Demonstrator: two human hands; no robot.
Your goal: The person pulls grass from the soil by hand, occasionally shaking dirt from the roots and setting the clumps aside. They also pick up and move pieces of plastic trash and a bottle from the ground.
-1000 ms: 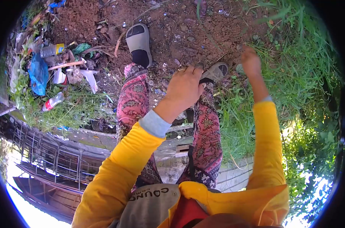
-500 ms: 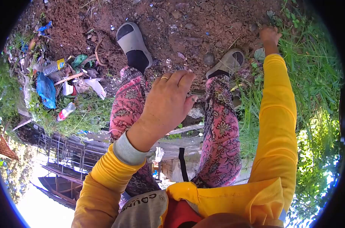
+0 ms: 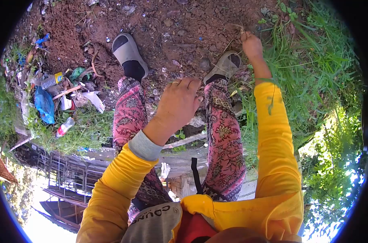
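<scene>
My left hand (image 3: 176, 102) hangs in the air between my legs, back of the hand towards me, a ring on one finger. Its fingers are loosely bent, the thumb stands apart, and nothing shows in it. Over the soil at the grass edge, my right hand (image 3: 253, 46) is closed, with a thin pale weed stem (image 3: 237, 26) sticking out at its fingertips. How the fingers grip it is partly hidden. A leafy sprig (image 3: 271, 103) lies across or in front of my right sleeve. Tall green grass (image 3: 309, 60) grows beside that hand.
My feet in grey slides (image 3: 129, 50) stand on brown soil (image 3: 172, 24) with small stones. Litter lies at the left: a clear plastic bottle (image 3: 51, 81), a blue plastic bag (image 3: 44, 104) and a smaller bottle with a red label (image 3: 65, 127). A metal-barred structure (image 3: 70, 170) stands beyond.
My right hand has moved left, from the grass edge towards my foot, and a thin stem now shows at its fingertips. My left hand keeps nearly the same pose. The view has shifted slightly.
</scene>
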